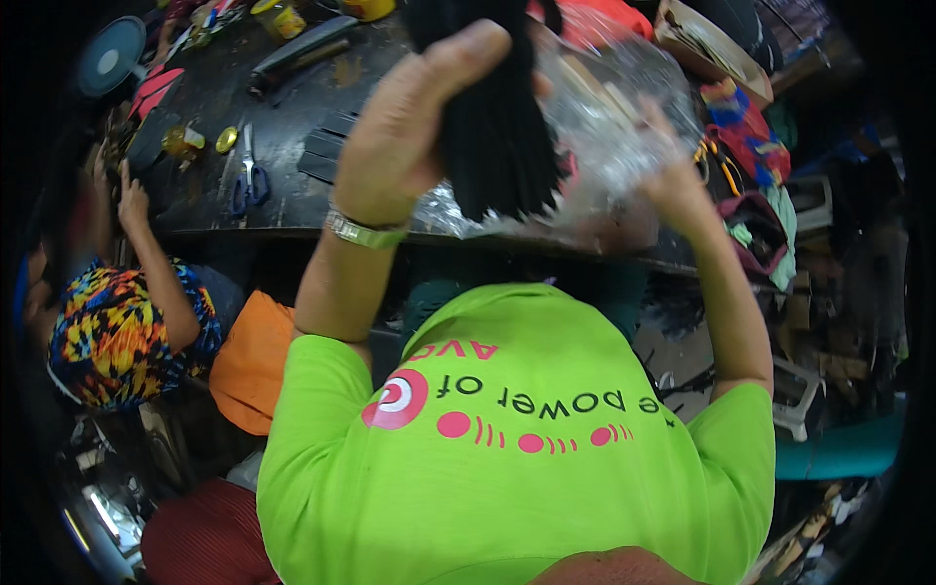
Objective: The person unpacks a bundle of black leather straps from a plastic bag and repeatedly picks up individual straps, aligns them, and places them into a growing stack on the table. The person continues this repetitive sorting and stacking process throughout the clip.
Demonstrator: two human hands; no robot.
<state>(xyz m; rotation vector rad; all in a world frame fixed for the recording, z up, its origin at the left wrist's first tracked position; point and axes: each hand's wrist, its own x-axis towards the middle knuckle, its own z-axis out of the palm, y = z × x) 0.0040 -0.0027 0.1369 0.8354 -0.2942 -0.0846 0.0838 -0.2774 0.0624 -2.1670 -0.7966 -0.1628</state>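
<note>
My left hand (395, 127), with a metal watch at the wrist, is closed round a thick bundle of black strips (499, 146), its thumb lying across the front. The bundle hangs over the near table edge, its lower ends loose and uneven. To its right is a crumpled clear plastic bag (624, 127). My right hand (673, 180) is at the bag's right side, with its fingers closed on the plastic; they are somewhat blurred. Pale, flat pieces show through the plastic. Several flat black pieces (327, 151) lie on the table left of my left hand.
Blue-handled scissors (250, 175), a yellow lid (226, 139) and a small jar (181, 142) lie left on the dark table (283, 210). Orange-handled pliers (725, 171) and an open box (717, 49) are at the right. A co-worker in a patterned shirt (127, 327) sits left.
</note>
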